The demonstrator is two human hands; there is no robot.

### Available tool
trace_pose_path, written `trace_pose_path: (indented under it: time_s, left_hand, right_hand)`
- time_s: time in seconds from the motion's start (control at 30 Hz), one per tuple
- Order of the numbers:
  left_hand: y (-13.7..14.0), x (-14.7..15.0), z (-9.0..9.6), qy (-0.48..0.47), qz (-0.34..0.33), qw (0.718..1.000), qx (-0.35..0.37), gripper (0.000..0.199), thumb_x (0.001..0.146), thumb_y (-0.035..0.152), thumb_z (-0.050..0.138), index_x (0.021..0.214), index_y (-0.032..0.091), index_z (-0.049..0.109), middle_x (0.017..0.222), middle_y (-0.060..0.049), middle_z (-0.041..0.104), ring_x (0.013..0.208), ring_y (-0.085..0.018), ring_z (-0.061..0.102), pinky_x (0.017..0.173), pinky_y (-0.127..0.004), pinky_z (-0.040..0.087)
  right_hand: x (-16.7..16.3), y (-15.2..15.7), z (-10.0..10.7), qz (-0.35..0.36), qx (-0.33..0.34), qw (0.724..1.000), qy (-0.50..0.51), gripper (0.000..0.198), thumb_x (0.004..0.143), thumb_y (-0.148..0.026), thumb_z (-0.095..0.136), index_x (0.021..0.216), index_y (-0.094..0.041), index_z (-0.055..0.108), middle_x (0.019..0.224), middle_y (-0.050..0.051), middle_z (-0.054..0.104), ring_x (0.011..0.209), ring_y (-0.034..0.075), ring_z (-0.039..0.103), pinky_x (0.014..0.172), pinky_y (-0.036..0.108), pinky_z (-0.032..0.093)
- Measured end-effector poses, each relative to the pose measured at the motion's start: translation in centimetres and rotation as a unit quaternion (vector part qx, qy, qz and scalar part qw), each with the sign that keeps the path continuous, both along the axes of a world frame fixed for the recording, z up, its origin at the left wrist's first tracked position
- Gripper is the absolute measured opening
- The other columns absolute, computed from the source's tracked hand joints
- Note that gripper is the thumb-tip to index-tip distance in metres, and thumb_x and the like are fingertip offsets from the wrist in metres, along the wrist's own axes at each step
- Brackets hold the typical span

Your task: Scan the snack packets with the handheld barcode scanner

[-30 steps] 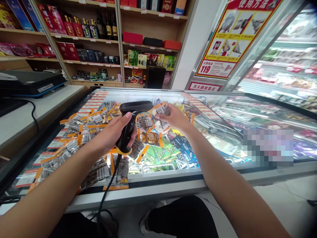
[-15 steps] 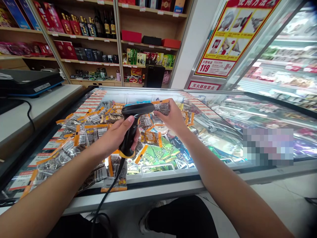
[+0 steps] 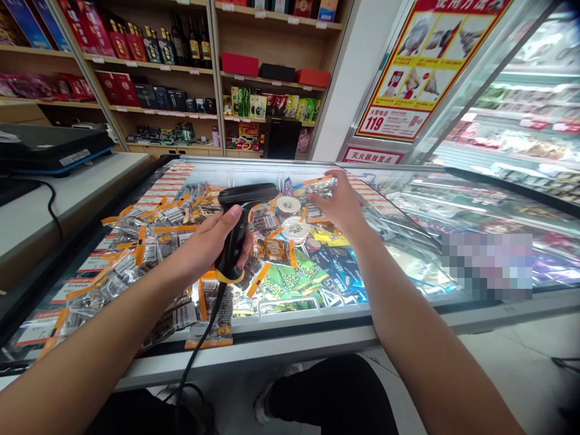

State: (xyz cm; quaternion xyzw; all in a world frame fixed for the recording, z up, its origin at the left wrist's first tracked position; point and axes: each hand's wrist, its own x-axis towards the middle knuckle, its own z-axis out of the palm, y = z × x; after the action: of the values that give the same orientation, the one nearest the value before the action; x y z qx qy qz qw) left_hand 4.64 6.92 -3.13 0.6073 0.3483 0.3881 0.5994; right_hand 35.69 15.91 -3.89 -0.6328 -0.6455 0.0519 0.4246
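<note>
My left hand grips the handle of a black barcode scanner, its head pointing right and its cable hanging down toward the floor. My right hand is stretched out further right and back, holding a small clear snack packet with orange edges above the glass freezer lid. Many similar orange-edged packets lie spread over the lid to the left. Two round white lidded tubs sit between my hands.
A white counter with a black device stands at left. Wooden shelves of boxes and bottles fill the back wall. A glass-door cooler and a red-yellow poster are at right. Green and blue packs lie inside the freezer.
My right hand has carried the packet away from the scanner head, to the right and further back. The scanner in my left hand stayed about where it was.
</note>
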Motion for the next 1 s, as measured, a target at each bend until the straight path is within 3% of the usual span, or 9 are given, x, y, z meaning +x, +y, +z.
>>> trace_pose_path:
  time_s: [0.17, 0.3, 0.33, 0.4, 0.5, 0.57, 0.77, 0.87, 1.0]
  left_hand:
    - [0.1, -0.1, 0.3, -0.018, 0.009, 1.000, -0.003, 0.065, 0.096, 0.076, 0.055, 0.072, 0.017, 0.061, 0.063, -0.004, 0.061, 0.047, -0.011, 0.054, 0.047, -0.025, 0.043]
    - [0.1, 0.0, 0.3, -0.034, 0.027, 0.999, -0.007, 0.061, 0.093, 0.078, 0.060, 0.080, 0.019, 0.059, 0.065, -0.002, 0.062, 0.046, -0.012, 0.055, 0.044, -0.024, 0.043]
    - [0.1, 0.0, 0.4, -0.039, 0.032, 0.999, -0.007, 0.060, 0.092, 0.078, 0.061, 0.080, 0.019, 0.059, 0.065, -0.001, 0.062, 0.046, -0.012, 0.056, 0.044, -0.024, 0.043]
    - [0.1, 0.1, 0.5, -0.043, 0.037, 0.998, -0.005, 0.061, 0.091, 0.078, 0.062, 0.077, 0.019, 0.058, 0.064, -0.001, 0.061, 0.045, -0.011, 0.055, 0.043, -0.023, 0.042]
    - [0.1, 0.2, 0.7, -0.028, 0.034, 0.999, -0.004, 0.064, 0.093, 0.079, 0.058, 0.072, 0.018, 0.058, 0.061, -0.003, 0.060, 0.044, -0.011, 0.054, 0.042, -0.023, 0.041]
    - [0.1, 0.2, 0.8, -0.028, 0.034, 0.999, -0.003, 0.064, 0.093, 0.079, 0.058, 0.072, 0.018, 0.059, 0.062, -0.003, 0.060, 0.044, -0.011, 0.054, 0.042, -0.023, 0.042]
    - [0.2, 0.0, 0.6, -0.052, 0.036, 0.998, -0.006, 0.060, 0.094, 0.076, 0.061, 0.077, 0.018, 0.059, 0.066, -0.002, 0.062, 0.047, -0.012, 0.057, 0.046, -0.024, 0.046]
    - [0.3, 0.0, 0.4, -0.048, 0.032, 0.998, -0.005, 0.060, 0.097, 0.075, 0.058, 0.078, 0.017, 0.061, 0.068, -0.002, 0.062, 0.048, -0.012, 0.058, 0.047, -0.024, 0.047]
    - [0.2, 0.2, 0.3, -0.033, 0.023, 0.999, -0.003, 0.062, 0.096, 0.076, 0.057, 0.078, 0.017, 0.061, 0.066, -0.002, 0.061, 0.048, -0.012, 0.058, 0.047, -0.024, 0.046]
  right_hand:
    - [4.5, 1.9, -0.8, -0.085, -0.088, 0.988, -0.093, 0.071, 0.081, -0.037, 0.083, 0.143, -0.016, 0.056, 0.136, 0.025, 0.066, 0.126, 0.047, 0.062, 0.101, 0.060, 0.049]
    - [3.0, 1.4, -0.5, -0.143, -0.065, 0.973, -0.168, 0.078, 0.083, -0.043, 0.084, 0.150, -0.014, 0.056, 0.152, 0.029, 0.054, 0.144, 0.055, 0.043, 0.113, 0.073, 0.037]
    - [1.9, 1.0, -0.4, -0.110, -0.039, 0.978, -0.175, 0.076, 0.086, -0.044, 0.082, 0.152, -0.016, 0.056, 0.152, 0.027, 0.055, 0.145, 0.053, 0.043, 0.116, 0.072, 0.035]
    - [-0.8, 0.1, -0.5, 0.035, 0.004, 0.983, -0.180, 0.067, 0.095, -0.047, 0.073, 0.156, -0.024, 0.055, 0.152, 0.019, 0.058, 0.146, 0.045, 0.046, 0.122, 0.065, 0.035]
    - [-5.2, -0.8, -1.4, 0.267, -0.007, 0.947, -0.177, 0.066, 0.101, -0.054, 0.068, 0.161, -0.033, 0.050, 0.161, 0.011, 0.055, 0.149, 0.038, 0.047, 0.125, 0.059, 0.037]
    - [-7.3, -0.9, -2.4, 0.318, -0.028, 0.928, -0.193, 0.063, 0.103, -0.052, 0.066, 0.161, -0.033, 0.050, 0.161, 0.011, 0.056, 0.150, 0.037, 0.046, 0.124, 0.060, 0.037]
    - [-7.9, 0.1, -3.0, 0.233, -0.028, 0.951, -0.202, 0.056, 0.090, -0.047, 0.084, 0.139, -0.024, 0.070, 0.133, 0.016, 0.064, 0.135, 0.040, 0.054, 0.114, 0.058, 0.046]
    - [-6.7, 0.1, -2.1, 0.177, -0.030, 0.978, -0.105, 0.032, 0.091, -0.044, 0.082, 0.113, -0.022, 0.076, 0.113, 0.012, 0.067, 0.109, 0.034, 0.065, 0.098, 0.050, 0.053]
    - [-5.8, -0.5, -1.2, 0.131, -0.024, 0.986, 0.097, 0.033, 0.094, -0.054, 0.073, 0.097, -0.021, 0.071, 0.096, 0.007, 0.071, 0.085, 0.026, 0.065, 0.083, 0.043, 0.053]
